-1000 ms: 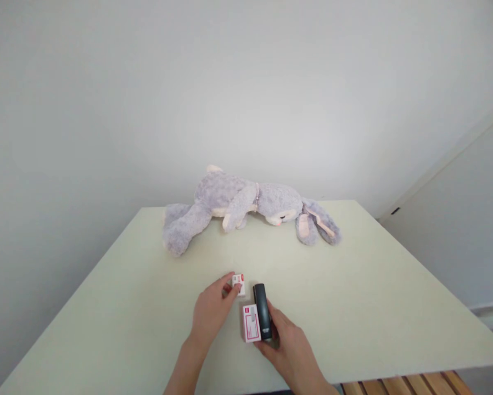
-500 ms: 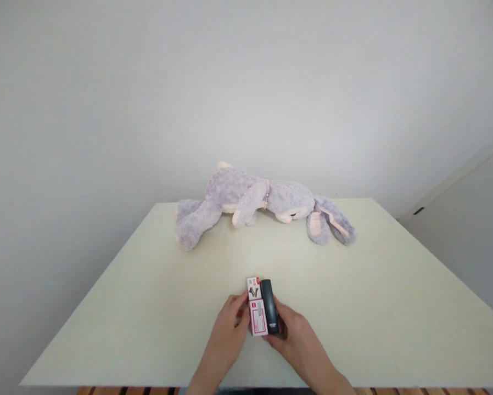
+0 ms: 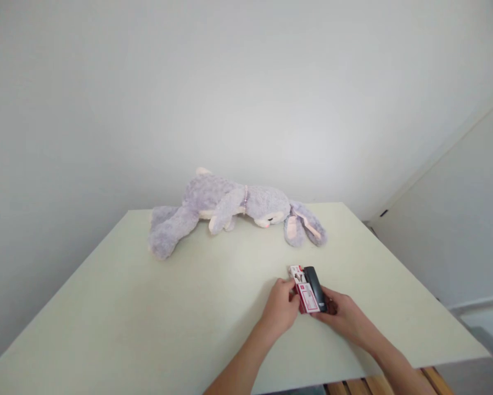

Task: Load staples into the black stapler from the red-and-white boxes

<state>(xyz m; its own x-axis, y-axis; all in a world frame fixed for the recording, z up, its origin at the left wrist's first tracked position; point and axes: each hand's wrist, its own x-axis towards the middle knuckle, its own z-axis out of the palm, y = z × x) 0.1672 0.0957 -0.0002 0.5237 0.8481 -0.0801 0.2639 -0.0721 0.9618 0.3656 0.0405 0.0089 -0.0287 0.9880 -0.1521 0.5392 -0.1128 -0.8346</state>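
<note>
A black stapler and two small white-and-red boxes are pressed together side by side over the right half of the table. The nearer box has a red-framed label; the farther box carries a dark picture like clips. My left hand closes on the boxes from the left, thumb and fingers against their sides. From the right, my right hand closes round the stapler's side, its thumb at the near end. Whether the group touches the tabletop I cannot tell.
A grey plush rabbit lies on its side along the back of the pale table, ears to the right. Behind it rises a white wall. Wooden slats show below the table's front edge.
Both hands have carried the stapler and boxes together to the right, and the group now slants. The camera view has also turned right, so the rabbit appears farther left.
</note>
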